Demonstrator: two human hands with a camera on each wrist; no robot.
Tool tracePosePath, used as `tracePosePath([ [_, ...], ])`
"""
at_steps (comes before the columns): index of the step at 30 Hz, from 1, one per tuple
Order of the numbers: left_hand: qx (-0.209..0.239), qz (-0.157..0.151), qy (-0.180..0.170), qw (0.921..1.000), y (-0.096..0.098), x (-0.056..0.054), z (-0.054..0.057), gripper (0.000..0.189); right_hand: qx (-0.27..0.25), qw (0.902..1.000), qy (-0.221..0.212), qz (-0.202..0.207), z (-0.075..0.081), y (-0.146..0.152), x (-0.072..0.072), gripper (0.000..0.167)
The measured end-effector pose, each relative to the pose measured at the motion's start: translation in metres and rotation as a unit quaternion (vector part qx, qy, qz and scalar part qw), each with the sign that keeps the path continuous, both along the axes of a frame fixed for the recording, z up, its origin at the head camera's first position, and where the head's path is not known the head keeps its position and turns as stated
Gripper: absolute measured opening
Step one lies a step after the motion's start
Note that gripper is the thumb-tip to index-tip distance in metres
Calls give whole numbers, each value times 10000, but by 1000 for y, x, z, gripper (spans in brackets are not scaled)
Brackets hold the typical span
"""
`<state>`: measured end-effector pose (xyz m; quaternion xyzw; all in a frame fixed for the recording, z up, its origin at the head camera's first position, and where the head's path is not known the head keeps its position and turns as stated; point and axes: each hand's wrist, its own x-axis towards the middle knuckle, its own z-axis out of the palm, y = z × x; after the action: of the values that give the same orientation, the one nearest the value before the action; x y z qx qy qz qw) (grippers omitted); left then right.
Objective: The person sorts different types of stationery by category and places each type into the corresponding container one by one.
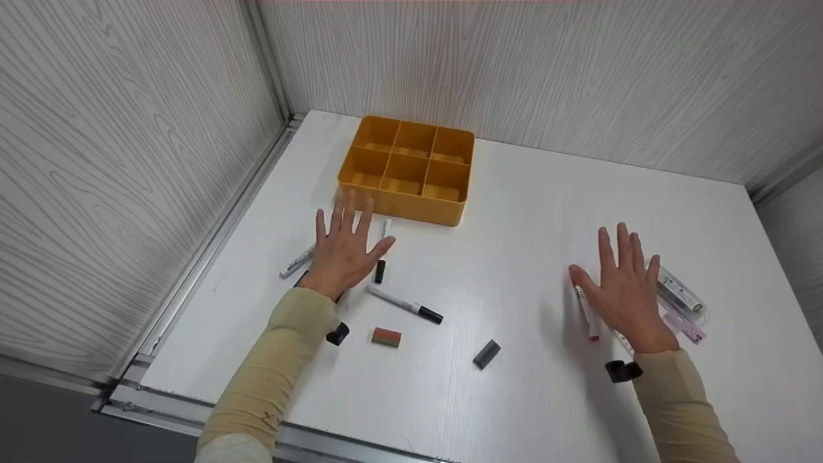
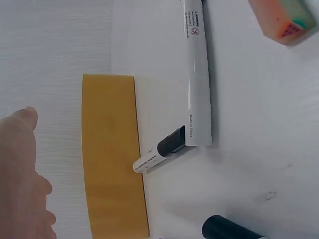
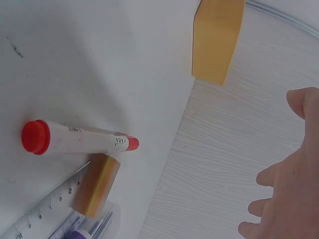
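My left hand (image 1: 344, 257) is held palm down with its fingers spread, in front of the orange divided box (image 1: 411, 204) and over several markers. A silver-white marker (image 1: 297, 262) and a black cap (image 1: 380, 271) show around it. Nearby lies a white marker with a black cap (image 1: 406, 304). On the right, my right hand (image 1: 624, 299) is likewise spread and holds nothing. Below its thumb is a white marker with red ends (image 3: 82, 139); a striped eraser (image 3: 95, 184) and a clear ruler (image 3: 45, 209) lie beside that marker in the right wrist view.
An orange and green eraser (image 1: 386, 337) and a dark grey block (image 1: 487, 354) lie toward the front. By the right hand are a clear case (image 1: 681, 296) and a purple item (image 1: 687, 326). Wood-grain panels (image 1: 514, 71) wall the white table's back and sides.
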<state>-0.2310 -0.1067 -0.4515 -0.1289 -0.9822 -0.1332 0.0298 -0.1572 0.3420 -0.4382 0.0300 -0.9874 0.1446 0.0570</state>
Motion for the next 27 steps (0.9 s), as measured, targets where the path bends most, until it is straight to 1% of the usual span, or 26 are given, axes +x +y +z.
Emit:
tracePosePath([
  [3, 183, -4, -128, 9998, -1, -7, 0, 85, -162, 9999, 19, 26, -1, -6, -4, 87],
  [6, 454, 49, -250, 9986, -2, -15, 0, 82, -405, 9991, 65, 102, -2, -16, -12, 84],
  [11, 1014, 328, -438, 9933, -8, -30, -5, 74, -782, 9965, -39, 299, -10, -39, -32, 75],
  [15, 1327, 541, -611, 9878, -10, -36, -7, 72, -793, 9958, -148, 429, -13, -59, -44, 72],
  [19, 1329, 577, -766, 9865, -6, -44, -5, 71, -637, 9954, -439, 564, -12, -80, -57, 74],
  [23, 1094, 591, -839, 9887, -4, -57, -2, 67, -392, 9932, -869, 669, -9, -109, -73, 77],
  [25, 911, 617, -772, 9909, -6, -62, -1, 63, -263, 9926, -909, 760, -7, -122, -80, 76],
  [27, 778, 640, -615, 9930, -8, -66, -2, 59, -120, 9923, -824, 919, -7, -135, -87, 73],
])
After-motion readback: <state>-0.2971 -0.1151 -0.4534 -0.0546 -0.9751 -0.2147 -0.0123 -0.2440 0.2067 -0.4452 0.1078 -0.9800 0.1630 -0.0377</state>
